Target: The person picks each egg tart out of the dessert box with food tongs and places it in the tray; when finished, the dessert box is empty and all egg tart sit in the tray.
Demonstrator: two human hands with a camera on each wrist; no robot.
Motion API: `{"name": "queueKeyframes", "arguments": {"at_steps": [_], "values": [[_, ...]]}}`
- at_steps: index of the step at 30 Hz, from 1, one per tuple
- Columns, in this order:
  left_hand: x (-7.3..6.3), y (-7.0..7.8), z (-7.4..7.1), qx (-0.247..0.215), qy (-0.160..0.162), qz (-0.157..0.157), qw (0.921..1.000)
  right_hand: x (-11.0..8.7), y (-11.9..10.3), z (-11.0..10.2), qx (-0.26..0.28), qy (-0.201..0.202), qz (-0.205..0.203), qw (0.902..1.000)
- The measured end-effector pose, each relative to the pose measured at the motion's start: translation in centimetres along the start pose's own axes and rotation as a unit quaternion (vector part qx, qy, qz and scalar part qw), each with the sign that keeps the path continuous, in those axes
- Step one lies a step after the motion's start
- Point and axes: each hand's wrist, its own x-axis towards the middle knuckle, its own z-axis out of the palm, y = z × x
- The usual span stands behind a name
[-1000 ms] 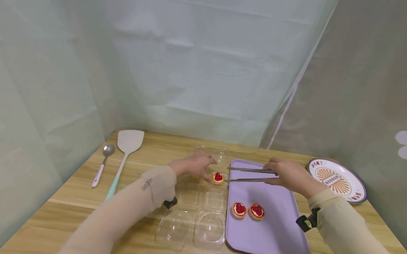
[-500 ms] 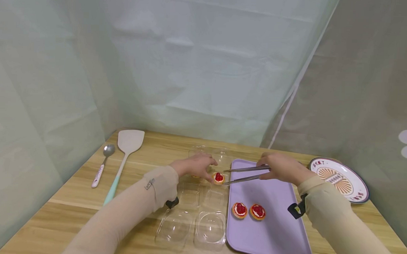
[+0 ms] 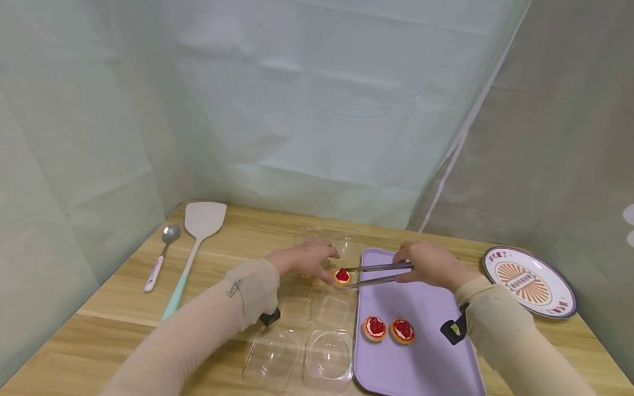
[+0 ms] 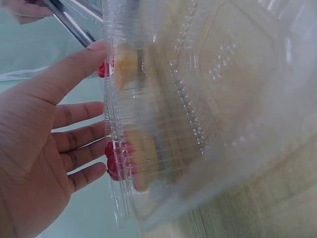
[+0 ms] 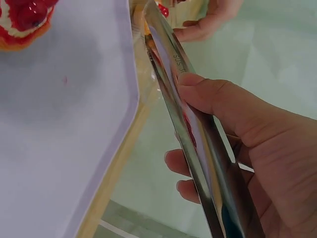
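Observation:
In the head view, my right hand (image 3: 430, 264) holds metal tongs (image 3: 380, 267) above the purple tray (image 3: 421, 368). Their spread tips reach left to a small fruit tart (image 3: 341, 275) with red topping, in a compartment of the clear plastic container (image 3: 329, 356). My left hand (image 3: 308, 259) is at that container; the left wrist view shows its extended thumb and fingers (image 4: 81, 113) at the ridged rim. A second tart (image 4: 143, 159) sits inside, mostly covered by the left hand in the head view. Two more tarts, a left one (image 3: 374, 328) and a right one (image 3: 402, 331), lie on the tray.
A white turner (image 3: 204, 220) with a mint handle and a spoon (image 3: 170, 235) lie on the left of the wooden table (image 3: 108, 325). A patterned oval plate (image 3: 560, 288) stands beyond the tray at the right. Fabric curtains (image 3: 320, 105) surround the table.
The right hand has moved left with the tongs, bringing their tips from beside the tart in the container to around its edge. The left hand has stayed nearly in place.

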Motion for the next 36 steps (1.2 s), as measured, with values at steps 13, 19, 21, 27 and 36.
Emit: {"name": "queueKeyframes", "arguments": {"at_steps": [13,19,21,27,36], "values": [[0.0,0.1,-0.1,-0.002,-0.003,-0.008,1.0,-0.7,0.0,0.5,0.022,0.03,-0.003,0.9993],[0.0,0.1,-0.1,0.001,0.0,-0.003,1.0,-1.1,0.0,0.6,0.026,0.046,-0.008,0.9986],[0.0,0.1,-0.2,0.002,0.0,-0.002,1.0,-1.3,0.0,0.5,0.03,0.047,-0.005,0.9984],[-0.1,0.2,-0.2,0.008,0.002,-0.001,1.0,-2.0,0.0,0.2,0.041,0.049,0.014,0.9979],[-0.2,0.1,-0.2,0.014,0.004,-0.002,0.9999,-3.6,-0.4,-1.2,0.048,0.046,0.053,0.9964]]}}
